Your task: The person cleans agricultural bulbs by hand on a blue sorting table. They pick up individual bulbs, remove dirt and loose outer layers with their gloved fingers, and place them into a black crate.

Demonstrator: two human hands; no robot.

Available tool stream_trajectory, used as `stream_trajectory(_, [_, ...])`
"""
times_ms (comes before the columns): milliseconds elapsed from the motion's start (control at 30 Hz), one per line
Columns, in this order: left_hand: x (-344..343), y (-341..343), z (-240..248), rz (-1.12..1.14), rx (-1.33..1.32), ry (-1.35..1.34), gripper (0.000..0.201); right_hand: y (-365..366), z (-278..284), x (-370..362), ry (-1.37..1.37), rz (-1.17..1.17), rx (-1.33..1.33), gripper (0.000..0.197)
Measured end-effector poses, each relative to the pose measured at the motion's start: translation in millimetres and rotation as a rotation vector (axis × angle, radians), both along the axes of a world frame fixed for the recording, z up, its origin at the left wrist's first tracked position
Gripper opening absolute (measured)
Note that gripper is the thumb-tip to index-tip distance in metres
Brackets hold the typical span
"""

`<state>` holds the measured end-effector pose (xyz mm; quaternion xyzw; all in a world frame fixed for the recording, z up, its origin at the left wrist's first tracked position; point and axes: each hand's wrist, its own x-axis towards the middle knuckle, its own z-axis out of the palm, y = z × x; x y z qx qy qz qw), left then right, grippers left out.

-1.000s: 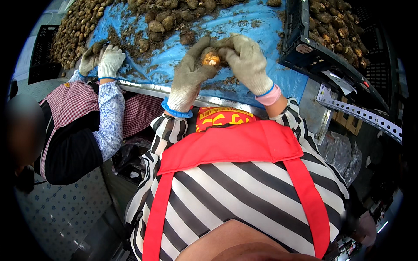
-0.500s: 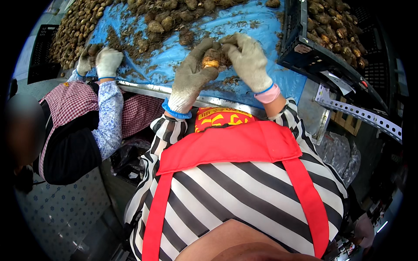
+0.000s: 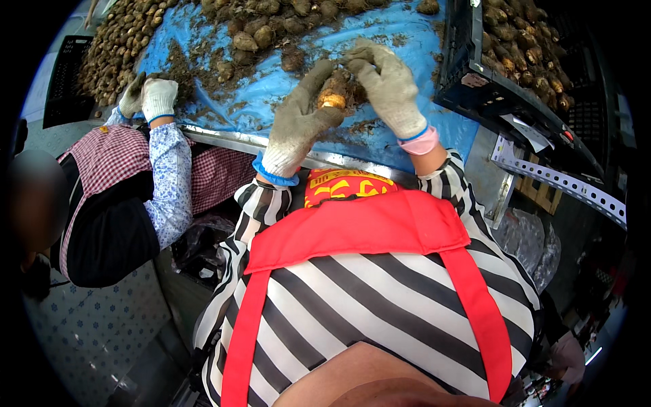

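Observation:
My left hand [image 3: 297, 123], in a dirty white work glove, is closed around a brown, hairy taro corm [image 3: 333, 92]. The corm's pale orange cut end points toward me. Just right of it is my right hand [image 3: 391, 88], gloved as well, with fingers bent together and the thumb tucked close. Whatever its fingertips pinch, if anything, is hidden. Both hands are above a blue plastic sheet [image 3: 264, 108] strewn with soil and dry fibres. Beyond them, more taro corms [image 3: 264, 34] are heaped on the sheet.
A black crate [image 3: 468, 85] full of taro stands at the right, by a perforated white metal bar [image 3: 563, 180]. A metal table edge [image 3: 227, 138] runs before me. At left, a co-worker's gloved hands [image 3: 159, 98] work near another taro pile [image 3: 122, 47] and a black crate [image 3: 64, 81].
My right hand has drawn slightly up and away from the taro, which stays in my left hand and shows more of its side. The co-worker's hands have shifted a little left and closer together.

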<state>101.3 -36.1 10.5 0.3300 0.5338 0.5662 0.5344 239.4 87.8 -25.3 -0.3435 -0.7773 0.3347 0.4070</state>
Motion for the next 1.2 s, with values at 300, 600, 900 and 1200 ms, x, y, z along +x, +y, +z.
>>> stream_trajectory(300, [-7,5,2,-0.097,-0.045,0.474,0.083,-25,17,10,-0.264,0.137,0.158,0.035])
stream_trajectory(600, [-10,0,-10,-0.008,0.031,0.515,0.086,10,-4,19,-0.454,0.143,0.486,0.026])
stream_trajectory(900, [-7,-1,0,-0.088,-0.026,0.523,0.086,-14,16,5,-0.490,0.228,0.225,0.035])
stream_trajectory(1200, [-10,-1,-9,-0.005,-0.026,0.258,0.083,3,3,25,-0.447,0.325,0.472,0.020])
